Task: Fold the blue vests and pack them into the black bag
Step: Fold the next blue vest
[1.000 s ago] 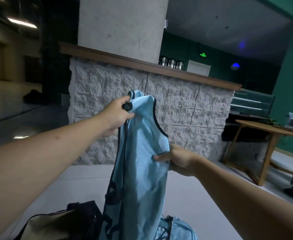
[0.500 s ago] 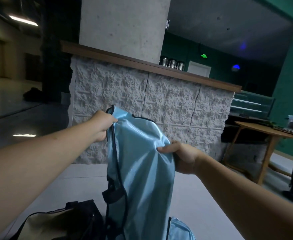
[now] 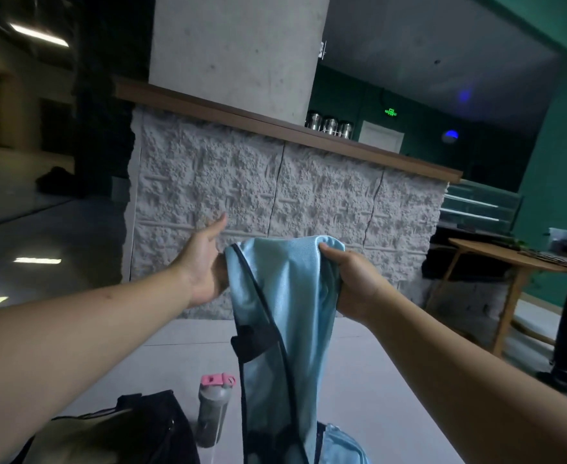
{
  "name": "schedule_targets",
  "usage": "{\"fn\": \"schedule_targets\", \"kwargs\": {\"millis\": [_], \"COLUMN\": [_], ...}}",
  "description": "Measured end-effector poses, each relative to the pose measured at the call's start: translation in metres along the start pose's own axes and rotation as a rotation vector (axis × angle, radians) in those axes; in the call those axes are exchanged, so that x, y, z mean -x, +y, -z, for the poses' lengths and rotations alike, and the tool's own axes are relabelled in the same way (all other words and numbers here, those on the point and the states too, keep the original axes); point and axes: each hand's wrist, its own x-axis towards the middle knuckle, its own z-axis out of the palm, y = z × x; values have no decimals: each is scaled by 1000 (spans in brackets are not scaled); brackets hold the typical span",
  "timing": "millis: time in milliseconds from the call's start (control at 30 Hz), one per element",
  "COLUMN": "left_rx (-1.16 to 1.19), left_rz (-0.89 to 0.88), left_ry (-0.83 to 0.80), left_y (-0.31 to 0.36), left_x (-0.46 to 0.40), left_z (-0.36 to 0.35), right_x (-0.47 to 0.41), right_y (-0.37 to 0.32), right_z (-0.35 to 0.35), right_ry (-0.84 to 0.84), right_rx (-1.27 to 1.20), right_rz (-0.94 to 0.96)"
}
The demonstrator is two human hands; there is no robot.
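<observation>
Left hand [image 3: 205,266]: fingers hidden behind the blue vest [image 3: 282,316]; grip cannot be told.
Right hand [image 3: 352,283]: vest's top edge is pinched.
Black bag [image 3: 135,430]: cut off below.

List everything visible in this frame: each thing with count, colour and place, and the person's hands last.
vest: one held up, light blue, black trim, centre
second vest: one, light blue, bottom edge
bag: one, black, bottom left
bottle: one, grey, pink lid, beside bag
counter: one, white stone, wooden top
canisters: three, metal, on counter
table: one, wooden, right
left hand: open, beside vest
right hand: grips vest top
</observation>
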Motion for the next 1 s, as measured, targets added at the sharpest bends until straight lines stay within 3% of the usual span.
{"fn": "schedule_targets", "kwargs": {"millis": [100, 233, 500, 600, 700, 800, 900, 1000], "left_rx": [-113, -375, -893, -971, -908, -686, -526, -424], "left_rz": [27, -93, -230, -274, -265, -214, -202, -178], "left_ry": [-113, -92, 78, 84, 36, -1, 19, 38], "left_y": [-21, -33, -38, -22, -9, -5, -4, 0], "left_x": [1, 16, 13, 15, 12, 10, 8, 10], "left_z": [0, -25, -47, -43, -29, -21, -19, -19], "right_x": [-3, -6, 8, 7, 8, 7, 9, 9], "right_y": [-2, -5, -11, -17, -18, -13, -13, -13], "right_z": [-2, -1, -4, 0, 8, 11, 13, 18], "right_ry": [135, 247, 45, 126, 167, 160, -10, -147], "right_rx": [-8, 9, 196, 341, 390, 381, 191, 170], "right_rz": [43, 84, 168, 210, 202, 144, 54, 11]}}
